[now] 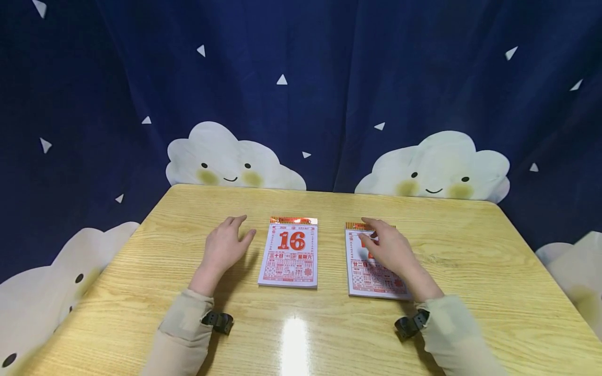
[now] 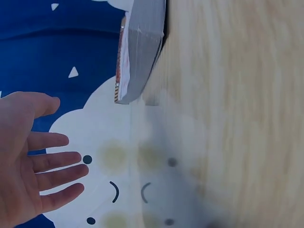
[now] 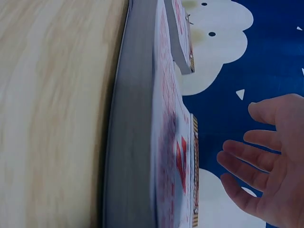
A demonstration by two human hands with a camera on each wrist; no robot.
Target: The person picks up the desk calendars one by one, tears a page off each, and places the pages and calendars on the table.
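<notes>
Two thick tear-off calendars lie on the wooden table. The left calendar [image 1: 288, 258] shows a large red 16 under a shiny red and gold top strip. My left hand [image 1: 227, 244] hovers to its left, fingers loosely spread and holding nothing; the left wrist view shows that hand [image 2: 33, 166] apart from the calendar's side [image 2: 142, 47]. Over the right calendar [image 1: 364, 279] is my right hand [image 1: 392, 248], which hides most of its big red number. In the right wrist view that hand [image 3: 270, 161] has relaxed fingers, apart from the calendar's page [image 3: 166, 142].
The light wooden table [image 1: 122, 308] reaches back to a dark blue curtain [image 1: 320, 78] with smiling white clouds and small triangles. A black wrist strap [image 1: 218, 322] sits on the left sleeve, another strap [image 1: 411, 325] on the right. Light glares on the table's front.
</notes>
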